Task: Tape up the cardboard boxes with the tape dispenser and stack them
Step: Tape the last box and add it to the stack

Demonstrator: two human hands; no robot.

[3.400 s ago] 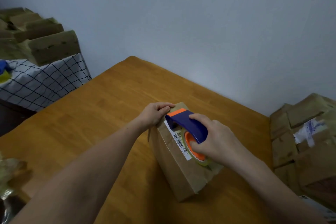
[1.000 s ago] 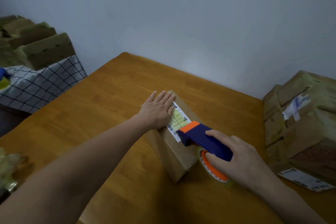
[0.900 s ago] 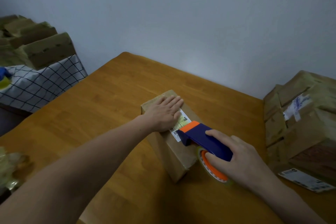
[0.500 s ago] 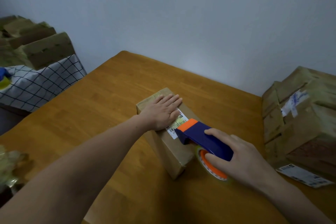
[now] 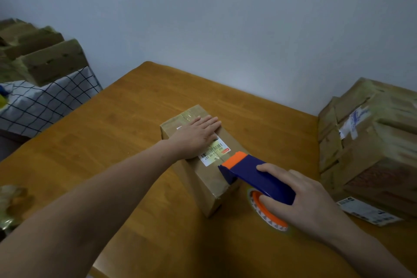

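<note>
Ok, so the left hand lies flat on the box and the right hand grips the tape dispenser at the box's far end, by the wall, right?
Not quite. In the head view the right hand grips the tape dispenser at the near end of the box, not the far one. The left hand does lie flat on the box.
</note>
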